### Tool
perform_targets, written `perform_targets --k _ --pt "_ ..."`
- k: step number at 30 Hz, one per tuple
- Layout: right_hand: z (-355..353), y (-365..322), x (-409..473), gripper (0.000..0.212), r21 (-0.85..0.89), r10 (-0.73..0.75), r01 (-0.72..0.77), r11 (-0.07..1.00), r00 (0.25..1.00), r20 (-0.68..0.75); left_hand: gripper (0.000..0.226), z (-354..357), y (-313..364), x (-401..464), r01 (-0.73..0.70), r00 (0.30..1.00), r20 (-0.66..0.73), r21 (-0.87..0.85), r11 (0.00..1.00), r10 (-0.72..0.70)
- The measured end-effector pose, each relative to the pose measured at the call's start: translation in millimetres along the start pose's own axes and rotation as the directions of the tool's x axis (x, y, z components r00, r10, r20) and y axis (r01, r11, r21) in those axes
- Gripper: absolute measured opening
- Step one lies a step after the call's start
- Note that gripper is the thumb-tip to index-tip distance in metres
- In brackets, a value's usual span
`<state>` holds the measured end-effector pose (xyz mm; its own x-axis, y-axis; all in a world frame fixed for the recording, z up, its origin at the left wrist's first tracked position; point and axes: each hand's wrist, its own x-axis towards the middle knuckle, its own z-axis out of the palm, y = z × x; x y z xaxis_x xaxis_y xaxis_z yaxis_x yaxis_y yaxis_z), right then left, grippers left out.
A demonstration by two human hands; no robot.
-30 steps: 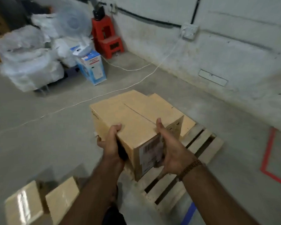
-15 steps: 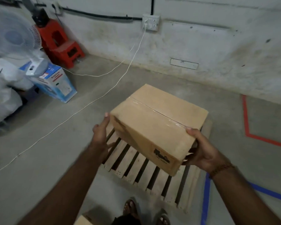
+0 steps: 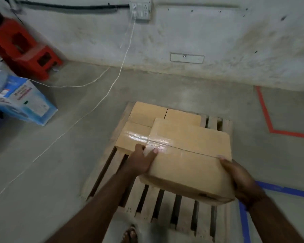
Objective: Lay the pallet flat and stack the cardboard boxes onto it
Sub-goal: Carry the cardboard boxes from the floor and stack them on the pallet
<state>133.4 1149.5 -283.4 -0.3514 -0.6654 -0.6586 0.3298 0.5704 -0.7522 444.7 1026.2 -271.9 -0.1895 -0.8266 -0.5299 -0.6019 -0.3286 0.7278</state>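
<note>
You hold one tan cardboard box sealed with clear tape (image 3: 188, 158) between both hands, above the flat slatted wooden pallet (image 3: 167, 206). Your left hand (image 3: 140, 161) grasps the box's left end, thumb laid across the taped top seam and fingers curled down the side. Your right hand (image 3: 239, 178) grasps the right end at about 3 o'clock of the box, thumb tip on the top edge and fingers wrapped underneath, out of sight. The carried box hangs tilted, its near lower corner dipping toward you.

Three more tan cardboard boxes already lie flat on the pallet: one at 11 o'clock of the carried box (image 3: 147, 112), one at 12 o'clock (image 3: 182, 116), touching the first side by side, and one at 9 o'clock (image 3: 132, 137), just beside your left hand and partly hidden by the box you carry. That makes four plain boxes in all.

On the concrete floor, one blue and white printed carton (image 3: 25, 100) sits at 9 o'clock of the frame, two red plastic stools (image 3: 26, 51) at 10 o'clock, and one white cable (image 3: 112, 81) runs from the wall socket (image 3: 140, 9) at 12 o'clock. Red tape (image 3: 270, 120) and blue tape (image 3: 244, 223) mark the floor at 3 and 5 o'clock.
</note>
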Motion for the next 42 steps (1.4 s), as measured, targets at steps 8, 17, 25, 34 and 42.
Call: perform_targets --k 8,17,25,34,42 --pt "17 150 197 0.032 -0.309 -0.295 0.22 0.925 0.93 -0.221 0.106 99 -155 173 -0.234 0.959 0.181 0.071 0.969 0.219" --pt "17 277 344 0.034 -0.394 -0.427 0.32 0.862 0.876 -0.223 0.156 170 -295 311 -0.462 0.86 0.085 0.546 0.699 0.503" --pt "21 290 400 0.056 -0.258 -0.419 0.366 0.894 0.887 -0.195 0.166 176 -299 368 -0.377 0.873 0.036 0.684 0.625 0.487" --pt "21 301 428 0.07 -0.272 -0.367 0.314 0.909 0.914 -0.172 0.149 189 -299 386 -0.253 0.9 0.066 0.884 0.393 0.431" --pt "1 300 419 0.156 -0.618 -0.205 0.286 0.732 0.958 0.2 0.142 177 -298 393 -0.203 0.888 0.08 0.952 0.229 0.454"
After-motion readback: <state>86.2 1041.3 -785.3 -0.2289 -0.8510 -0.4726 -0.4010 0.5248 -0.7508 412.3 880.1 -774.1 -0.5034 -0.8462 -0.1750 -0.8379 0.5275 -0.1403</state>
